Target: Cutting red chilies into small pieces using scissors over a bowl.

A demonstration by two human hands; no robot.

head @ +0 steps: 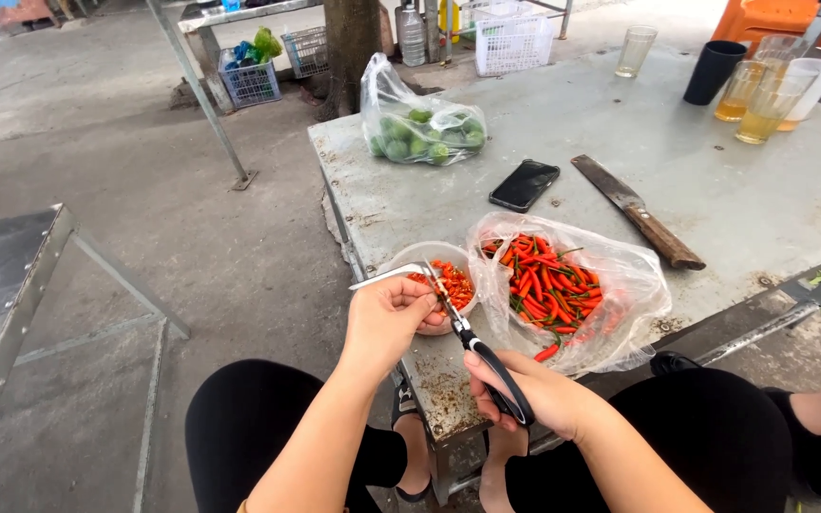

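My right hand (534, 394) grips the black handles of a pair of scissors (448, 309), whose open blades reach over a small clear bowl (410, 261) of cut red chili pieces. My left hand (387, 318) holds a red chili at the blades, just above the bowl's near rim. To the right of the bowl lies an open clear plastic bag (620, 285) full of whole red chilies with green stems. All of this rests at the near corner of a worn grey metal table (715, 190).
On the table lie a black phone (523, 184), a large knife with a wooden handle (634, 209), a bag of green limes (420, 128) and several glasses of drink (762, 95). White and blue crates (510, 38) stand on the ground behind. A metal bench (2, 285) is at left.
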